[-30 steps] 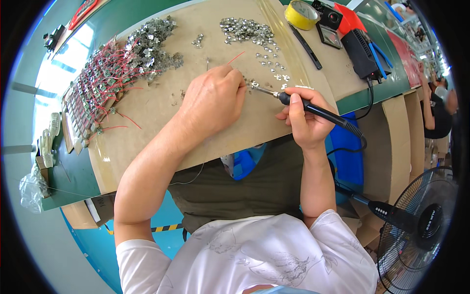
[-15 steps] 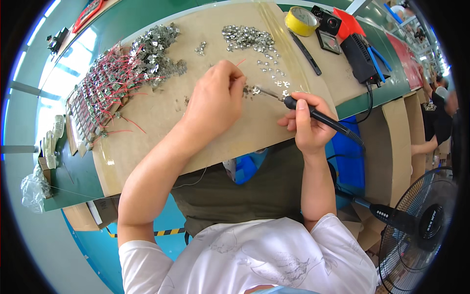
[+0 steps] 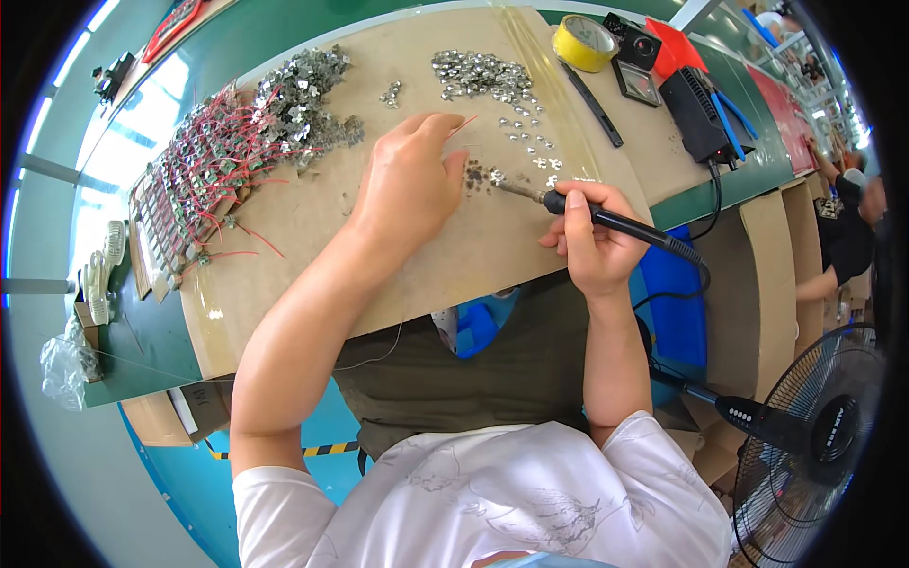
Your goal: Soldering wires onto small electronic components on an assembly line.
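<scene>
Soldering iron lies in your right hand, its black handle clamped between your thumb and fingers near the front end. It points left over the brown sheet on the green worktop, its tip just beside a small metal piece; whether the two touch, you cannot tell from here. Dark specks lie between that tip and your left hand.

Your left hand is partly curled, thumb and forefinger apart at their tips. A red wire shows right by the forefinger; whether you grip it cannot be told, as the palm side is hidden. Your two hands are apart from each other.

Beyond them lies a pile of shiny metal pieces, and to your left a heap of small parts with red wires.
</scene>
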{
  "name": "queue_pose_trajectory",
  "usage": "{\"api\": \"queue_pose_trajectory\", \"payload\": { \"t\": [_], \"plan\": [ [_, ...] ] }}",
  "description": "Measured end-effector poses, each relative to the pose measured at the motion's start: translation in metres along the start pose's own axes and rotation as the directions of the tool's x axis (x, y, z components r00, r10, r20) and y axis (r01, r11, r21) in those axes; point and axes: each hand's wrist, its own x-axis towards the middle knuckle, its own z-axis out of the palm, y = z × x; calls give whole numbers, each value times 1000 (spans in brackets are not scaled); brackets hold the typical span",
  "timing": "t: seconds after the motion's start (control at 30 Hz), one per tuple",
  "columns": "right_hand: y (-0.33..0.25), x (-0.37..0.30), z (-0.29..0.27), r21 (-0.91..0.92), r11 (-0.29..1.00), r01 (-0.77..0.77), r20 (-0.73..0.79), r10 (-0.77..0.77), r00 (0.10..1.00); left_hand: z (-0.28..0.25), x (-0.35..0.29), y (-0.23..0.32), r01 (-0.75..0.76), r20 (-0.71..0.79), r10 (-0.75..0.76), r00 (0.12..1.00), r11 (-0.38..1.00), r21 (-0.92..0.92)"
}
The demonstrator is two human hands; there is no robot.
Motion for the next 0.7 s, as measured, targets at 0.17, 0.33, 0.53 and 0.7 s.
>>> {"api": "queue_pose_trajectory", "payload": {
  "t": [0.17,0.33,0.53,0.7],
  "plan": [
    [4,-2,-1,27,1000,2,11,-2,1000,-3,2,4,91,143,-87,986,996,-19],
    [3,-2,1,35,999,9,-13,-8,1000,-2,0,3,26,100,-23,995,999,-21],
    [4,-1,-1,-54,997,47,49,-44,998,-5,-2,8,82,144,-73,987,995,-57],
    [5,0,-1,-68,993,93,58,-89,994,-8,-2,6,75,226,-76,971,997,14]
  ]
}}
